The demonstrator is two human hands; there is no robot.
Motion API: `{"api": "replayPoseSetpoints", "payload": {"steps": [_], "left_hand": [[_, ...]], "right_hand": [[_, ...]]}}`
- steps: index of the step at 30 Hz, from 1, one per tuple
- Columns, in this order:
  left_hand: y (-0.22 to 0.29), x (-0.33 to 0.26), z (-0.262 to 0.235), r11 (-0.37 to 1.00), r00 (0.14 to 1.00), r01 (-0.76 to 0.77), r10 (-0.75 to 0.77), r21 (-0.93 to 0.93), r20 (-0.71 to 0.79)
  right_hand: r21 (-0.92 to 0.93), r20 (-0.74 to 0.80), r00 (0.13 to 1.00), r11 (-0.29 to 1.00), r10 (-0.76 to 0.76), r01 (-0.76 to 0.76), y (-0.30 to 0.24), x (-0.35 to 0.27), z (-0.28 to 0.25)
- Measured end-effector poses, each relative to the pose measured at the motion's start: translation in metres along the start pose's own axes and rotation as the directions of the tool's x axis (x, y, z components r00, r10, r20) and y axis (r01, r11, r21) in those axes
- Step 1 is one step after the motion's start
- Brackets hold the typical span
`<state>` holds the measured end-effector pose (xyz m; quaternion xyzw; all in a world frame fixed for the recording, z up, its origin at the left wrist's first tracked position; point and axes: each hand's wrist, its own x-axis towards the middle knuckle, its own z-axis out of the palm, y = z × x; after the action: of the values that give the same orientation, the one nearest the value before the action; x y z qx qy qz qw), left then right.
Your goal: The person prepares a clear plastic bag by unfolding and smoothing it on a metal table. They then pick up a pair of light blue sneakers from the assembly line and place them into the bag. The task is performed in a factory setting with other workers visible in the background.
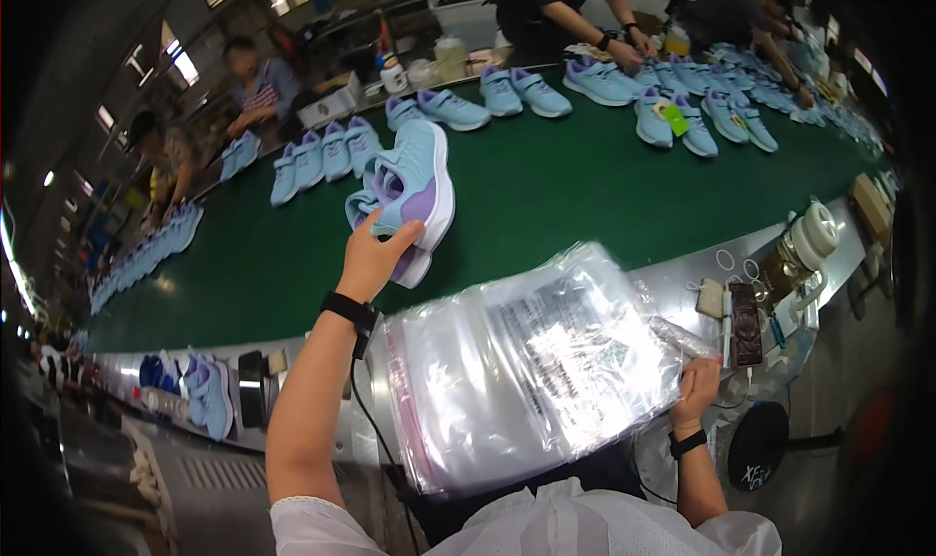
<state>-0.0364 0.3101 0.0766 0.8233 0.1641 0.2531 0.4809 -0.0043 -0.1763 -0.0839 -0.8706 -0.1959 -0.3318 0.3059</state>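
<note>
Nearest us, our right hand [698, 388] pinches the corner of a stack of clear plastic bags [531, 366], glossy and crinkled. Farther out, our left hand [373, 257] is closed on a pale blue shoe [414, 181] with lilac panels and a white sole, lifted above the green desk [585, 200].

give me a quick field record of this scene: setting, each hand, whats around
setting: green conveyor belt with rows of light blue and purple sneakers
left hand: left hand grips a pair of light blue and purple sneakers, lifted over the belt
right hand: right hand holds the corner of a stack of clear plastic bags
wrists: black band on each
nearby: tape dispenser on the metal ledge right of the bags; more sneakers at lower left
others: people at work on the far side of the belt
</note>
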Motion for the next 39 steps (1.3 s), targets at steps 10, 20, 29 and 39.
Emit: {"api": "replayPoseSetpoints", "payload": {"steps": [10, 20, 29, 39], "left_hand": [[0.064, -0.181, -0.020, 0.771, 0.963, -0.269, 0.204, 0.577, 0.176], [0.036, -0.239, 0.018, 0.660, 0.886, -0.330, -0.032, 0.675, 0.463], [0.020, -0.225, 0.005, 0.782, 0.820, -0.312, -0.065, 0.540, 0.569], [0.017, -0.238, 0.007, 0.769, 0.783, -0.400, 0.005, 0.499, 0.622]], "right_hand": [[-0.005, -0.026, 0.997, 0.997, -0.072, 0.072, 0.001, -0.002, -0.002], [0.002, -0.038, 0.993, 0.994, -0.112, 0.112, 0.011, -0.007, 0.005], [-0.015, -0.041, 0.994, 0.995, -0.097, 0.096, 0.002, -0.002, 0.001], [-0.143, 0.188, 0.982, 0.990, 0.033, -0.006, -0.015, 0.017, -0.024]]}}
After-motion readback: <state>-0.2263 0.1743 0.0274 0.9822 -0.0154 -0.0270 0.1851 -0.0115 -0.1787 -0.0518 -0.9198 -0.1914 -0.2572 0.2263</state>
